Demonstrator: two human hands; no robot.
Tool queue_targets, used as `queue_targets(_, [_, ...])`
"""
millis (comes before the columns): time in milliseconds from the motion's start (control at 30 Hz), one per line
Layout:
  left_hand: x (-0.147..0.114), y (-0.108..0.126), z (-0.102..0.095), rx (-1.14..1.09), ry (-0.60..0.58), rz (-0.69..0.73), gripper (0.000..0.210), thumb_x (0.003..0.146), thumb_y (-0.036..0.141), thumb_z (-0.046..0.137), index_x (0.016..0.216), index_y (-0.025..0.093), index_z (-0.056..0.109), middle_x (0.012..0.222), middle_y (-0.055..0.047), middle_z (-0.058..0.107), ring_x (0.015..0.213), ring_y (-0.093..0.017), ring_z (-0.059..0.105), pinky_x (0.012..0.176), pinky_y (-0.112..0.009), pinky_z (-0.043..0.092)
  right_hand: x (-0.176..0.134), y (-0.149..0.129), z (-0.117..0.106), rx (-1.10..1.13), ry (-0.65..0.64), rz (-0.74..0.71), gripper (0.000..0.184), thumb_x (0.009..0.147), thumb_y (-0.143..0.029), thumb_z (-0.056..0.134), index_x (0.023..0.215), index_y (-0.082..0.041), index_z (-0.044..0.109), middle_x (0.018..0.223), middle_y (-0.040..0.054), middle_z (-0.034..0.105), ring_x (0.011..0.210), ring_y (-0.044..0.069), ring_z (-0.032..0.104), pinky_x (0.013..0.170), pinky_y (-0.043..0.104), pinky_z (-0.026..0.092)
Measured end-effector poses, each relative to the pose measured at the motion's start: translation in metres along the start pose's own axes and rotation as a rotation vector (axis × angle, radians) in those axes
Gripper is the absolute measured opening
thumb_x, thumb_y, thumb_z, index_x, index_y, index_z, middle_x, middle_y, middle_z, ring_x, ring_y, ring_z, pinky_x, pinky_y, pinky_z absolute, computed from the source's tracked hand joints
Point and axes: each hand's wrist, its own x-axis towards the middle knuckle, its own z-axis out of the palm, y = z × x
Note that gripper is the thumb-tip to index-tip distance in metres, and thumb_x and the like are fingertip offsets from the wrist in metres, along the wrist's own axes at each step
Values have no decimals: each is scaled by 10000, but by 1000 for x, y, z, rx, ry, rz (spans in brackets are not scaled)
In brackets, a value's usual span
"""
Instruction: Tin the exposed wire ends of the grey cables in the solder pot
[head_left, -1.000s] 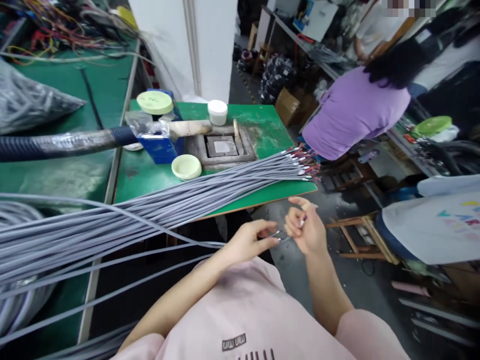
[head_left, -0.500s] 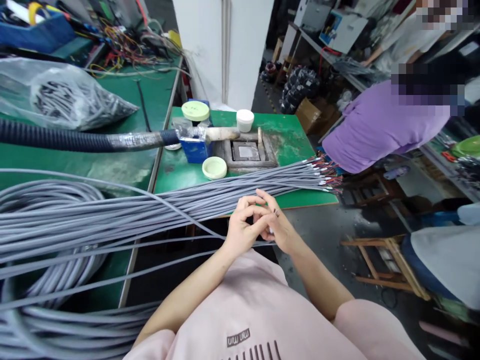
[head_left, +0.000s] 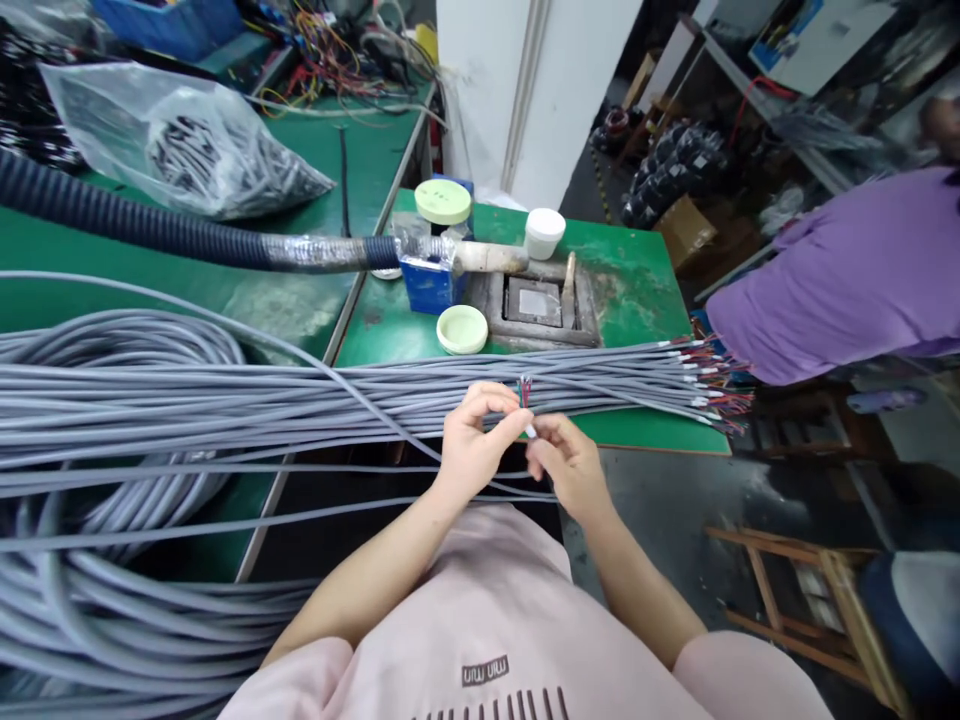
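Note:
My left hand (head_left: 476, 440) is closed, thumb and fingers pinching a grey cable's end. Thin coloured wires (head_left: 525, 392) stick up from that pinch, and a white band (head_left: 531, 431) shows just below the thumb. Close by on the right, my right hand (head_left: 571, 467) has its fingers curled round the same cable below the band; its grip is partly hidden. Beyond both hands, a thick bundle of grey cables (head_left: 390, 395) lies across the green table, its stripped ends (head_left: 716, 390) fanned out at the right.
Behind the bundle are a pale green dish (head_left: 462, 330), a white tub (head_left: 544, 234), a square metal pot (head_left: 534, 302) and a ribbed hose (head_left: 315, 252). Cable coils (head_left: 150, 340) fill the left. A person in purple (head_left: 840, 270) is at the right, beyond a wooden stool (head_left: 810, 600).
My hands have moved from overlapping fingers to slightly apart, and the coloured wire tips now stand up in view. The view has shifted, so the table appears further right.

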Motion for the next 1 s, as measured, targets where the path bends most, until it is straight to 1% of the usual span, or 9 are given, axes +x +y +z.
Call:
queue_targets(33, [3,-1,-2,-51,-31,-46,189,704,304,741,624,176,629,787,-22,592,799,-141,569,771,-295,458,-3,4,-1,3,24,17,269,806,-450,610,891,-194,613,556,-55,488,436,64,404,430,205,332])
queue_targets(100, [9,-3,-4,-182,-137,-185,230,675,350,760,634,159,639,763,-17,591,725,-121,558,694,-269,462,-7,10,-4,118,-1,76,264,838,-426,573,756,-178,608,443,-83,377,371,49,290,393,198,242])
queue_targets(233, [12,-6,-5,-378,-350,-432,259,633,353,787,720,130,689,694,-9,604,536,-54,482,538,-212,404,-8,14,-11,478,-208,210,313,792,-469,627,706,-169,605,404,-117,253,341,27,160,371,185,164])
queue_targets(300, [12,-7,-3,-416,-385,-483,260,606,333,803,700,122,685,649,2,592,478,-32,439,477,-193,350,-6,14,-13,566,-291,262,308,783,-463,644,707,-166,618,399,-125,217,333,21,137,363,176,159])
queue_targets(367, [11,-7,0,-437,-339,-491,279,587,336,811,632,118,643,620,13,576,452,-21,414,445,-182,313,-3,15,-15,613,-330,307,296,783,-450,651,706,-164,627,396,-128,199,327,19,131,356,169,165])
queue_targets(500, [9,-7,5,-435,-170,-435,352,597,320,807,538,128,518,552,44,520,444,-17,405,444,-168,319,1,17,-15,649,-343,354,280,790,-424,653,702,-158,638,394,-126,199,323,17,137,350,159,173])
queue_targets(600, [8,-6,8,-418,-113,-410,371,598,314,806,527,132,490,521,59,477,445,-17,393,447,-161,320,2,17,-14,659,-355,358,278,790,-417,655,701,-154,639,390,-125,208,319,15,143,347,156,181])
queue_targets(767, [5,-4,9,-395,-90,-393,378,607,318,802,521,137,481,506,65,455,448,-18,388,456,-160,322,0,17,-13,644,-343,366,294,763,-427,682,685,-148,634,379,-130,202,316,13,142,343,153,191])
queue_targets(1000, [1,-3,7,-376,-99,-402,367,604,338,806,528,139,508,507,57,484,440,-22,411,454,-168,324,-4,15,-11,641,-347,343,273,784,-409,666,703,-150,635,382,-124,228,320,13,150,351,160,183])
